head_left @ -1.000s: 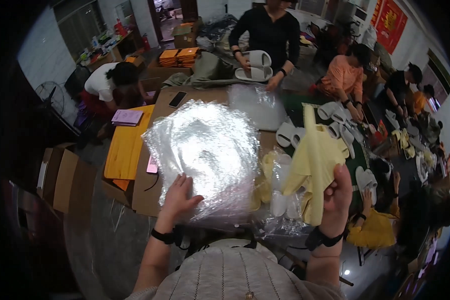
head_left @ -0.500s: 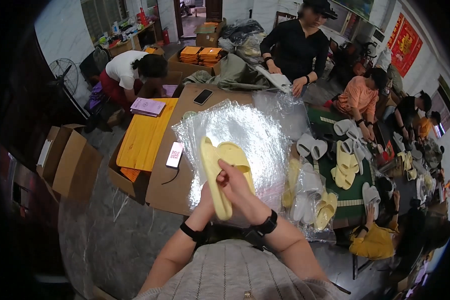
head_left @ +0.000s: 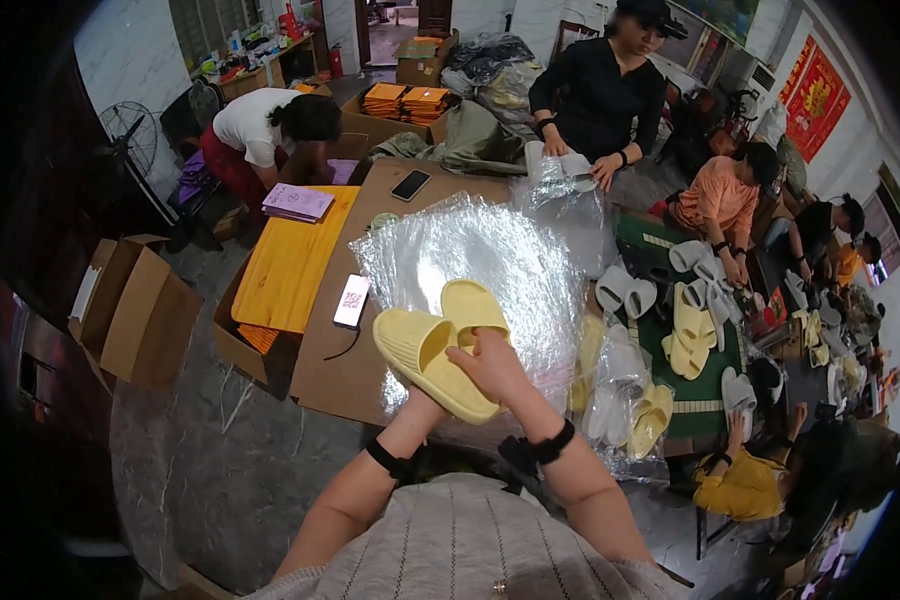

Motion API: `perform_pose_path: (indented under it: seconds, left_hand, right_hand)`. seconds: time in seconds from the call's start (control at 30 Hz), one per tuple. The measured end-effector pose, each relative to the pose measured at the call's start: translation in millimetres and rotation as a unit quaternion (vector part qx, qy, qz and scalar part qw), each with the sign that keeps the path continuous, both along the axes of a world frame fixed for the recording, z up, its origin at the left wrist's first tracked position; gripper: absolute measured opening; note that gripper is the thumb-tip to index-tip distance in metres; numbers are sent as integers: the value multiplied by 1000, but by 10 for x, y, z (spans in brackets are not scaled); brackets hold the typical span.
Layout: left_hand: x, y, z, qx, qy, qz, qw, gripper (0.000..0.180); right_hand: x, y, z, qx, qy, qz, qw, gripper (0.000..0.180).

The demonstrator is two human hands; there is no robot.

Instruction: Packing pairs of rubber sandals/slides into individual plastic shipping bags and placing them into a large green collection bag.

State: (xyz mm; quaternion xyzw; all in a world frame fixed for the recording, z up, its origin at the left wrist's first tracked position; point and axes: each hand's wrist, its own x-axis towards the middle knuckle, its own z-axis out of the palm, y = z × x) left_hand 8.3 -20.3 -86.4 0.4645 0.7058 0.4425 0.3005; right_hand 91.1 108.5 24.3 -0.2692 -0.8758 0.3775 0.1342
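A pair of pale yellow slippers is in my hands above the near part of the table. The nearer slipper (head_left: 410,345) lies tilted, its ribbed strap toward the left and its heel toward me. My left hand (head_left: 424,406) grips it from beneath, the fingers mostly hidden under the sole. Just beyond it, the second slipper (head_left: 467,297) is held by my right hand (head_left: 500,368), whose thumb reaches over toward the nearer slipper. Under both slippers spreads a stack of clear plastic bags (head_left: 500,240), shining with reflected light.
Left of the bags lie a lit phone (head_left: 351,301) and a dark phone (head_left: 411,185). A yellow board (head_left: 300,265) rests on a carton. Bagged slippers (head_left: 620,375) and a green mat (head_left: 685,417) are at right. Across the table, a person in black (head_left: 605,95) handles white slippers.
The slippers have turned from edge-on to lying with their straps facing up, the nearer one swinging left. My right hand has shifted slightly right.
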Motion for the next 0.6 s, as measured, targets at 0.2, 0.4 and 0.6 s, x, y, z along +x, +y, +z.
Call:
perform_pose_path:
  seconds: [0.2,0.4,0.6]
  left_hand:
    - [-38,35,-90,-90,224,33,970,61]
    - [-22,-4,368,-133,478,3,868,70]
    - [73,-8,585,-112,410,71,903,83]
  right_hand:
    - [-275,-46,-109,68,-10,48,996,41]
    - [39,133,33,37,90,-116,988,37]
    - [-43,435,-261,192,-48,-149,969,51]
